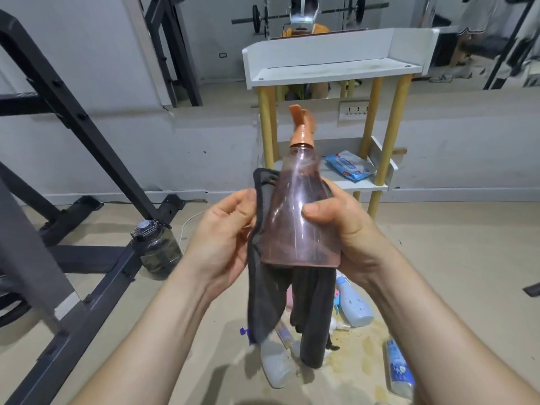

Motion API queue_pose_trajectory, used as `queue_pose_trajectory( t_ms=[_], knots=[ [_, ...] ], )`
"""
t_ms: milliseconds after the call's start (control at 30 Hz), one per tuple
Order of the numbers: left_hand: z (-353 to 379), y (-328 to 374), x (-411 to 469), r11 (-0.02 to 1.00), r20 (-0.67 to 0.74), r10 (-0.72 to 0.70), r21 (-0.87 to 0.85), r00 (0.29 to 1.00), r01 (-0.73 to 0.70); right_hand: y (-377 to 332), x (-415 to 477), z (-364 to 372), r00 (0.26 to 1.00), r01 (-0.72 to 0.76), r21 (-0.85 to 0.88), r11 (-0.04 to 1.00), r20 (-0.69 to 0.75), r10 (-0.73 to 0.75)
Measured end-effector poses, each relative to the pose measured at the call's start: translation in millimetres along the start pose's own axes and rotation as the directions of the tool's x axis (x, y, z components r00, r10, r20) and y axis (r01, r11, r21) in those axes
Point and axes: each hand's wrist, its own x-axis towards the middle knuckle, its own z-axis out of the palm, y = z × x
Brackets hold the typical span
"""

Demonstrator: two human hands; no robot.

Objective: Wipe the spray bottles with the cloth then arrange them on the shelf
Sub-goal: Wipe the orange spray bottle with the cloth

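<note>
**One bottle in hand, more waiting below the shelf**

One translucent pinkish spray bottle (298,217) is held up in front of the shelf (330,70), roughly level with its lower tier. It leans slightly, with the orange trigger head (302,124) pointing up. The right hand (342,226) is clamped round the bottle's body, its thumb laid across the front. The left hand (225,229) grips a dark grey cloth (263,287) against the bottle's other side. Most of the cloth hangs loose beneath the base.

The bottle looks empty or nearly so, so it is probably light. Its smooth, glossy plastic wall may give a little under a squeeze and could slip if damp. The wide lower body seems the safest place to hold it. The neck under the trigger would serve for turning it, while the trigger itself is best left alone. The cloth is soft and limp, and bunching it in the palm would give firmer wiping than the dangling end.

On the floor in front of the shelf lie a light blue bottle (353,302), a white bottle (276,366) and a blue-labelled bottle (399,372), none yet shelved. A packet of wipes (349,168) sits on the shelf's lower tier.
</note>
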Motion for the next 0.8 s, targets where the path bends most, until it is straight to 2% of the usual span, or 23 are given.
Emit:
queue_pose_trajectory(
  t_ms=[100, 133, 200, 233, 300, 367, 400, 500, 600, 667, 733, 800],
  knots=[
    [4, -2, 2, 0.994, 0.068, -0.025, 0.112, 0.997, 0.017, -1, 0, 2, 0.992, 0.004, 0.027, 1.000, 0.129, -0.008],
    [4, -4, 1, 0.994, 0.133, -0.049, 0.108, 0.990, 0.035, 1, -1, 5, 0.989, 0.016, 0.046, 0.999, 0.147, -0.023],
    [6, -4, -4, 0.984, 0.303, -0.161, -0.028, 0.939, 0.178, 4, -2, 12, 0.986, 0.051, 0.044, 0.998, 0.154, -0.057],
    [6, -2, -7, 0.972, 0.342, -0.184, -0.074, 0.921, 0.222, 6, -2, 15, 0.988, 0.090, -0.023, 0.996, 0.128, -0.087],
    [5, -2, -10, 0.976, 0.366, -0.168, -0.071, 0.915, 0.208, 9, -2, 19, 0.983, 0.179, -0.334, 0.925, 0.019, -0.183],
    [6, -2, -10, 0.987, 0.299, -0.131, -0.051, 0.945, 0.153, 12, -2, 20, 0.960, 0.159, -0.613, 0.774, -0.086, -0.266],
    [8, -3, -9, 0.991, 0.253, -0.114, -0.034, 0.961, 0.127, 15, -2, 20, 0.949, 0.143, -0.646, 0.750, -0.124, -0.288],
    [16, -3, -7, 0.998, 0.079, -0.064, -0.017, 0.995, 0.066, 20, -4, 24, 0.922, 0.113, -0.564, 0.818, -0.248, -0.298],
    [20, 1, -1, 0.998, -0.123, -0.053, -0.046, 0.991, 0.048, 28, -15, 33, 0.968, 0.042, -0.361, 0.931, -0.216, -0.128],
    [24, 1, 0, 0.999, -0.214, -0.039, 0.028, 0.976, 0.046, 33, -18, 40, 0.973, 0.038, -0.361, 0.932, -0.201, -0.117],
    [31, -2, -1, 0.990, -0.203, -0.064, 0.108, 0.977, 0.088, 43, -18, 40, 0.946, 0.039, -0.491, 0.870, -0.262, -0.190],
    [33, -4, -3, 0.982, -0.131, -0.117, 0.132, 0.984, 0.134, 48, -18, 39, 0.909, 0.026, -0.577, 0.816, -0.325, -0.259]
  ],
)
